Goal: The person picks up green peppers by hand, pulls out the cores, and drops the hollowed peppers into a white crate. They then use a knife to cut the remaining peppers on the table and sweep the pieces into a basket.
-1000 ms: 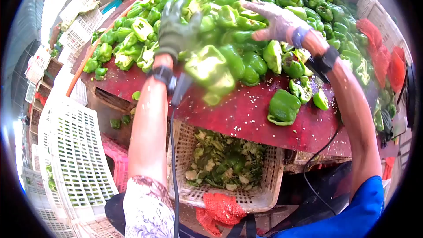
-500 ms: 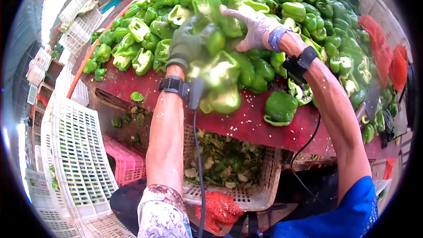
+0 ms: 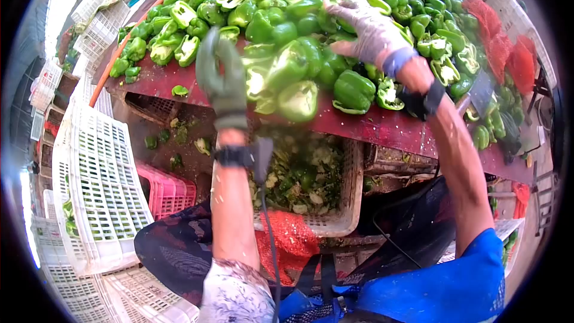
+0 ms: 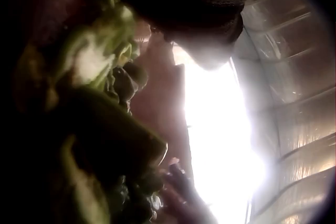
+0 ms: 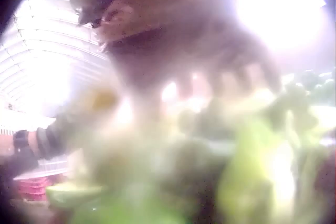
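My left hand point(image 3: 224, 81), in a dark green glove, is out over the table's front edge, its fingers extended and nothing between them. Just right of it lie halved green bell peppers point(image 3: 297, 100) with pale insides, blurred in the head view. My right hand point(image 3: 373, 30), in a thin whitish glove, hovers over the heap of green peppers point(image 3: 305, 9) with thumb and fingers spread apart. Below it, a whole green bell pepper point(image 3: 354, 91) sits near the edge beside a cut piece point(image 3: 390, 94). The right wrist view shows that hand point(image 5: 194, 35) blurred above peppers.
Peppers are heaped on the red tabletop point(image 3: 412, 128). A crate point(image 3: 353, 191) of green scraps stands under the front edge, a red mesh cloth point(image 3: 287, 242) at its near rim. White crates point(image 3: 107, 185) and a pink crate point(image 3: 170, 188) are at left. A blade point(image 3: 480, 93) lies at right.
My left hand has drawn back from the peppers, toward me and to the left. The right hand stays above the heap with its fingers spread. The head view has tilted down.
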Available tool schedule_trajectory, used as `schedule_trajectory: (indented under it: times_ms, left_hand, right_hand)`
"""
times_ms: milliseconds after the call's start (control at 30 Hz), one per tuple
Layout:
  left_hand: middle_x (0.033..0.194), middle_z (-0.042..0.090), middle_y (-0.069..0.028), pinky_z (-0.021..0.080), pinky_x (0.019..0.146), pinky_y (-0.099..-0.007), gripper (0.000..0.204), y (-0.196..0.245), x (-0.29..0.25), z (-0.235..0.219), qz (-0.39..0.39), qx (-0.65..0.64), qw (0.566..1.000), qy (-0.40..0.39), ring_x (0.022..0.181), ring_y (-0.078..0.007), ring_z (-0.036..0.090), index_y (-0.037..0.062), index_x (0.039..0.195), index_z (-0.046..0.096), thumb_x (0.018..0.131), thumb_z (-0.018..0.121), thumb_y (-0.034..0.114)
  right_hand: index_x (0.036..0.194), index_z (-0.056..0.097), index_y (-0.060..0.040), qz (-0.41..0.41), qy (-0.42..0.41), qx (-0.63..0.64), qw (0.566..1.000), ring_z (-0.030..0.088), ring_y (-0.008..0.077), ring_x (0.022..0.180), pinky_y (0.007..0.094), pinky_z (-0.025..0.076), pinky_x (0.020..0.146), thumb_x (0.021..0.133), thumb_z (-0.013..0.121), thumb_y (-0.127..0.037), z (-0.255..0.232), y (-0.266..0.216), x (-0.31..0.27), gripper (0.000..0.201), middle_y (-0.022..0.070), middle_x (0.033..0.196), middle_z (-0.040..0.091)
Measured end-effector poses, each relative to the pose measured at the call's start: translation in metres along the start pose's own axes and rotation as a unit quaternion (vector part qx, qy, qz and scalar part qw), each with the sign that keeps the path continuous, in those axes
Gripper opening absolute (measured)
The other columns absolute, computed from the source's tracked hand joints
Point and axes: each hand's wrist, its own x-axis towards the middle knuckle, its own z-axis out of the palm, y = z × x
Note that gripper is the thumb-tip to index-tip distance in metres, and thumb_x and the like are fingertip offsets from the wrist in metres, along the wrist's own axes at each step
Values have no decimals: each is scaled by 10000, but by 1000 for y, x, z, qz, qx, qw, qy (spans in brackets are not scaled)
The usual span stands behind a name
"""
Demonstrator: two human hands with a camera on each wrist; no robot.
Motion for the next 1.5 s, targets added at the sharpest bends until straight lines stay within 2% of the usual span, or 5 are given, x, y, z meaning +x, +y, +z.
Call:
schedule_trajectory:
  times_ms: [367,533,833,1300,1500]
  left_hand:
    - [1546,167,-308,258,1152,-513,732,4,-97,28,5,295,949,-107,1400,-496,230,135,1455,416,871,612,531]
    - [1178,591,-129,507,903,-318,359,12,-85,-60,-129,38,983,-127,1046,-220,577,35,1247,532,941,602,208]
    - [1151,656,-49,537,844,-394,516,78,-242,-112,26,398,662,-635,1076,-259,620,165,1142,645,661,807,260]
    - [926,680,-113,543,834,-397,335,83,-188,-68,192,521,713,-429,965,-305,646,149,1075,679,741,707,142]
    - [1046,674,-154,524,772,-460,319,84,-406,-82,-245,1,498,-832,899,-373,638,67,1117,665,904,555,278]
  right_hand:
    - [1294,587,-165,-118,53,61,990,622,316,1029,377,529,881,804,632,-62,80,-34,-23,503,150,1171,621]
    - [1276,594,-140,-82,69,26,994,633,304,992,399,514,877,863,614,-179,31,-34,-79,416,139,1123,645]
    - [1110,688,-89,-36,25,97,994,656,323,903,397,532,788,829,656,-132,27,-50,-176,286,137,963,682]
    - [1073,700,-23,-79,66,103,989,681,236,802,349,536,698,909,643,-217,6,-23,-180,261,122,889,722]
    - [1077,715,-44,128,125,261,949,690,181,843,298,574,726,911,664,-189,-38,-41,-195,226,130,972,720]
